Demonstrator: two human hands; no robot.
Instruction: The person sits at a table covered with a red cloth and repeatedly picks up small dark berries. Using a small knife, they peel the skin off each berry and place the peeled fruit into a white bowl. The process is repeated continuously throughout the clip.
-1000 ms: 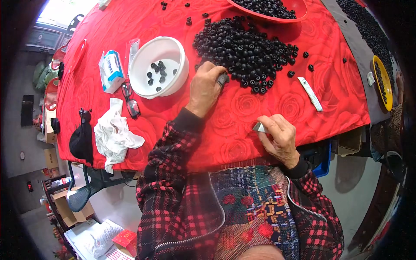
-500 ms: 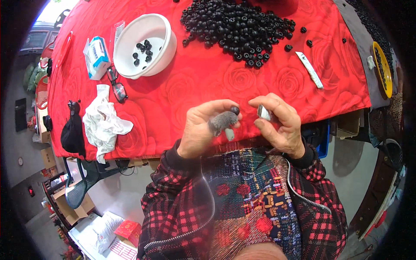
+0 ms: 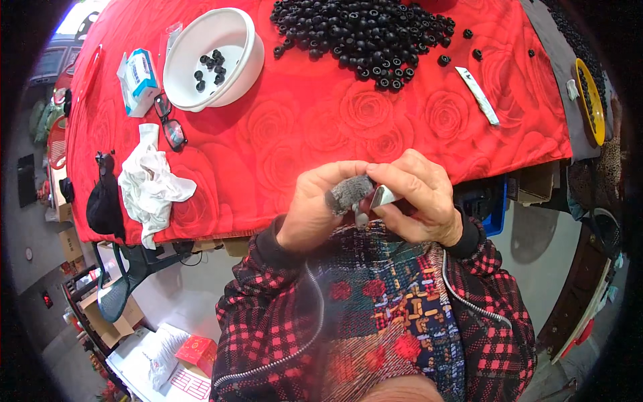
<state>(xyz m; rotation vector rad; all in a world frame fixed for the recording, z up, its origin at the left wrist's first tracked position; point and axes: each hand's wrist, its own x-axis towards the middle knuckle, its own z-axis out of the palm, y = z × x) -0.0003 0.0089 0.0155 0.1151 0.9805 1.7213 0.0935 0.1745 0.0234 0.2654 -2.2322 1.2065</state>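
My left hand (image 3: 308, 204) is closed around a small black round part, pinched between the index finger and a fuzzy grey wrapping (image 3: 351, 193) that seems to cover the thumb. The part is now mostly hidden behind fingers. Below the wrapping shows a small pale grey tip (image 3: 362, 218); I cannot tell what it is. My right hand (image 3: 425, 201) grips a short white-wrapped piece (image 3: 386, 195) with a dark slanted edge, like a small blade. Its end is close beside the left fingertips, and the right index finger reaches them. Both hands are over the table's near edge.
A heap of black round parts (image 3: 362, 40) covers the back of the red tablecloth (image 3: 301, 134). A white basin (image 3: 234, 87) with several such parts stands left, near a box (image 3: 139, 84), glasses (image 3: 174, 134) and white cloth (image 3: 151, 181). A white strip (image 3: 477, 96) lies right.
My right hand has moved left, bringing the white-wrapped piece up to my left hand. The black part, visible before, is now mostly covered. The whole view has shifted slightly.
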